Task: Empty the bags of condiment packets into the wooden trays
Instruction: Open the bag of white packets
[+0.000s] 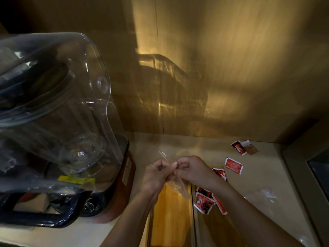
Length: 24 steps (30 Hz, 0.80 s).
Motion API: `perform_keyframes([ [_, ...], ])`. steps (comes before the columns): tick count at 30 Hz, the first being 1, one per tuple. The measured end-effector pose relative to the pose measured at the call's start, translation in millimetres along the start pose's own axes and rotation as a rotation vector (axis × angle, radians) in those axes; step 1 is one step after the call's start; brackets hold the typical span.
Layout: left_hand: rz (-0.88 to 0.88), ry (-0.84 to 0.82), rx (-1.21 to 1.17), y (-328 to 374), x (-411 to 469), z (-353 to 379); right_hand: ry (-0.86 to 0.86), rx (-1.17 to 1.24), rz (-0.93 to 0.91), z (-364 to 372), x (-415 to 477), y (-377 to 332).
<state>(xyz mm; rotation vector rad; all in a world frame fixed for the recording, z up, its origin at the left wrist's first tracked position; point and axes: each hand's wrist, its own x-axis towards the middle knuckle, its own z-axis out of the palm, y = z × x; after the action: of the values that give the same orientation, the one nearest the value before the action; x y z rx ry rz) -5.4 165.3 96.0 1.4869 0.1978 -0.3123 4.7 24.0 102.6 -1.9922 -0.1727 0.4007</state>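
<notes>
Both my hands pinch the top of a clear plastic bag (pixel 178 188) in the middle of the view. My left hand (pixel 156 173) and my right hand (pixel 192 170) touch at the fingertips, each closed on the bag's edge. The bag hangs limp over a wooden tray (pixel 170 220), whose left compartment shows bare wood. Red condiment packets (pixel 204 200) lie in the compartment to the right, partly under my right forearm. I cannot tell whether the bag holds anything.
A large blender with a clear cover (pixel 53 113) fills the left side on the counter. Loose red packets (pixel 234 165) and a brown packet (pixel 250 148) lie on the beige counter at the right, by crumpled clear plastic (pixel 268 194). A dark appliance edge (pixel 318 175) stands far right.
</notes>
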Motion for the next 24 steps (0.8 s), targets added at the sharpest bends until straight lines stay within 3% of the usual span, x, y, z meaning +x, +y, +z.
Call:
perform_keyframes([
  [12, 0.128, -0.082, 0.069, -2.3, -1.2, -7.3, -0.014, 0.034, 0.029, 2.0, -4.0, -1.4],
  [18, 0.084, -0.078, 0.100, 2.1, -3.4, -12.8, 0.008, 0.073, 0.057, 3.3, -2.3, 0.5],
  [24, -0.057, -0.028, 0.183, 10.2, -4.3, -15.0, -0.025, -0.057, 0.044, 7.7, 2.7, -4.5],
])
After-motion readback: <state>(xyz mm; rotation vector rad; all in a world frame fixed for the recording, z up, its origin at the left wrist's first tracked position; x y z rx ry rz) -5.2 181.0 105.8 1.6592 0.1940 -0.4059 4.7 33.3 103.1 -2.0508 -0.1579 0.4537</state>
